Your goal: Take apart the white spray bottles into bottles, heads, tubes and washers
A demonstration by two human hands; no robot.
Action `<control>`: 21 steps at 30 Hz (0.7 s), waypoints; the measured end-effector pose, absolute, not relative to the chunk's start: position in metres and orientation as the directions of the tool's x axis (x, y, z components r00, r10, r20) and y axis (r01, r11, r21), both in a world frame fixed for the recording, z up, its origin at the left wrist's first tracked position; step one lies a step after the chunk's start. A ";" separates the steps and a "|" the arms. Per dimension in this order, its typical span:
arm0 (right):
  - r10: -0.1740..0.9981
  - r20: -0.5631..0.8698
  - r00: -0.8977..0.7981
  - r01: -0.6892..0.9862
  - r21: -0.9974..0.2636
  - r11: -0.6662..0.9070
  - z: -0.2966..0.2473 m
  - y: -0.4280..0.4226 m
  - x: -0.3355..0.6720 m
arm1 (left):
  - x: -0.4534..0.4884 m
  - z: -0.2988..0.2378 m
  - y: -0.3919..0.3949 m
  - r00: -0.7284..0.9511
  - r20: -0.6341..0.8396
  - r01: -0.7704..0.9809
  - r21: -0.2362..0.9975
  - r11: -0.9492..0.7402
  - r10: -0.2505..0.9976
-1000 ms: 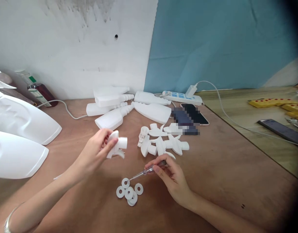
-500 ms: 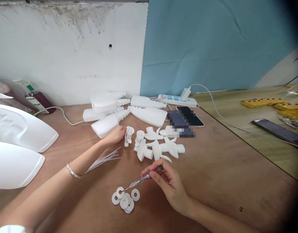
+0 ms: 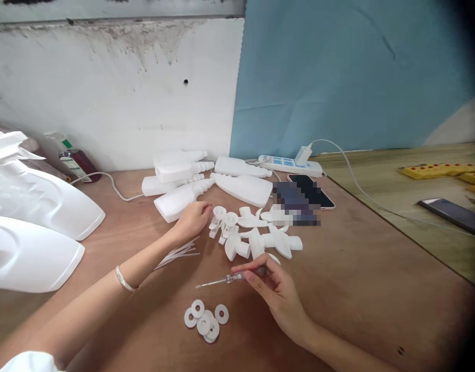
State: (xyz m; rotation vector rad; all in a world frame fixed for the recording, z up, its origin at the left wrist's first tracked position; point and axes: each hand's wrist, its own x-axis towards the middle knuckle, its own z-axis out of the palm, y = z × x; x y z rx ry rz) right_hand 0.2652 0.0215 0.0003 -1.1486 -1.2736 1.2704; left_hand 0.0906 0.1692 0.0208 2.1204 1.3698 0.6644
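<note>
My right hand (image 3: 278,294) grips a small screwdriver (image 3: 237,277) by its clear handle. Its blade points left, above the table and apart from a loose pile of white ring washers (image 3: 204,323). My left hand (image 3: 193,222) has curled fingers at the left side of a white trigger spray head (image 3: 217,222), whose round collar faces up; the fingertips are partly hidden. A second spray head (image 3: 228,226) stands close beside it. More white spray heads (image 3: 256,242) lie to the right in a cluster. Thin white tubes (image 3: 179,253) lie below my left wrist.
White bottles (image 3: 175,199) lie along the wall. Larger white bottles (image 3: 40,248) stand at the left, with a dark red bottle (image 3: 80,163) behind. A power strip (image 3: 289,165), a phone (image 3: 309,190) and a white cable (image 3: 353,178) sit at the back right. Another phone (image 3: 450,214) lies farther right.
The screwdriver has lifted away from the washers. The spray head at my left hand is now closer to the one beside it. The view has shifted slightly.
</note>
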 end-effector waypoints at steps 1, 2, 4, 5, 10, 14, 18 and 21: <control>0.996 0.003 -0.092 0.017 -1.000 0.004 0.000 0.022 0.265 | 0.083 0.025 0.159 0.354 0.162 0.686 0.624 -0.374 0.921; 0.995 -0.004 -0.098 0.039 -0.999 0.000 -0.001 0.023 0.265 | 0.073 0.030 0.147 0.352 0.217 0.710 0.571 -0.411 0.910; 0.995 -0.006 -0.105 0.069 -0.998 0.001 -0.004 0.026 0.266 | 0.050 0.040 0.120 0.396 0.385 0.775 0.347 -0.529 0.833; 0.994 -0.007 -0.109 0.093 -0.996 0.003 -0.006 0.027 0.266 | 0.037 0.045 0.107 0.412 0.469 0.799 0.226 -0.557 0.781; 0.983 -0.024 -0.180 0.323 -0.946 0.036 -0.021 0.036 0.266 | -0.041 0.070 0.052 -0.023 0.848 0.968 0.151 -0.199 0.530; 0.966 0.086 -0.243 0.441 -0.877 0.189 -0.024 0.037 0.265 | -0.104 0.066 0.033 -0.370 0.847 0.928 0.351 0.122 0.381; 0.918 0.256 -0.302 0.442 -0.816 0.373 -0.018 0.030 0.260 | -0.137 0.045 0.026 -0.559 0.715 0.829 0.474 0.298 0.419; 0.849 0.368 -0.380 0.383 -0.772 0.507 -0.014 0.023 0.255 | -0.144 0.034 0.025 -0.673 0.559 0.739 0.544 0.398 0.484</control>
